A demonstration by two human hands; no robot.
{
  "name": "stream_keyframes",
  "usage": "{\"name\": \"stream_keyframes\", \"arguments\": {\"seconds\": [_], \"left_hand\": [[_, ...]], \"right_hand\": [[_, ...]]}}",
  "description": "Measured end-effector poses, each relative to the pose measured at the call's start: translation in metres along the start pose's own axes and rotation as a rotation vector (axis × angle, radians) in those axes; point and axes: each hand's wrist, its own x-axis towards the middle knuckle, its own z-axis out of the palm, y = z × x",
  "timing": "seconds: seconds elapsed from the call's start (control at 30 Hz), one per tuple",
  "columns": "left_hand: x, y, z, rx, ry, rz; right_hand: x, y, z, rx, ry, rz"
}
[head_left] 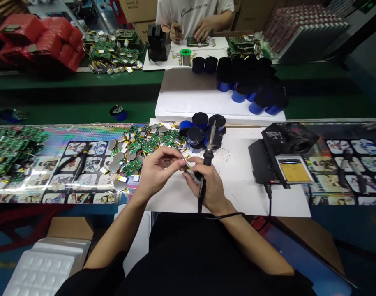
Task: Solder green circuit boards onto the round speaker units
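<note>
My left hand (pixel 158 170) is closed in a pinch on a small part with a yellow strip (pixel 185 164), held just above the white work sheet (pixel 252 185). My right hand (pixel 208 185) meets it from the right; it grips a black soldering iron (pixel 208 158) whose tip points up and away, while its fingertips touch the same small part. Right behind my hands lies a heap of green circuit boards and silver cells (pixel 138 150), and a cluster of round black and blue cases (pixel 203 129).
A black soldering station with a yellow sponge (pixel 283 158) stands at the right, its cable running to the table edge. Pliers (pixel 75 158) lie at the left. More boards (pixel 12 148) are piled far left. Across the belt, another person's hands (pixel 190 31) work.
</note>
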Motion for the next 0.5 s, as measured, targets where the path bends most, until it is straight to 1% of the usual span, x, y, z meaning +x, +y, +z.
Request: {"name": "stream_keyframes", "arguments": {"seconds": [0.07,0.17,0.23,0.33,0.43,0.5], "left_hand": [[-0.001,0.003,0.009,-0.059,0.026,0.001],[-0.004,0.002,0.021,-0.126,0.06,-0.047],[-0.007,0.0,0.029,-0.152,0.049,-0.073],[-0.013,-0.001,0.039,-0.188,0.039,-0.055],[-0.016,-0.002,0.047,-0.173,0.033,-0.044],[-0.019,-0.002,0.05,-0.163,0.003,-0.067]], "right_hand": [[0.003,-0.003,-0.002,0.05,0.046,0.035],[0.002,-0.009,-0.012,0.095,0.07,0.097],[-0.001,-0.011,-0.02,0.079,0.076,0.099],[-0.01,-0.011,-0.027,0.089,0.061,0.113],[-0.021,-0.01,-0.028,0.16,0.058,0.202],[-0.026,-0.011,-0.029,0.194,0.098,0.252]]}}
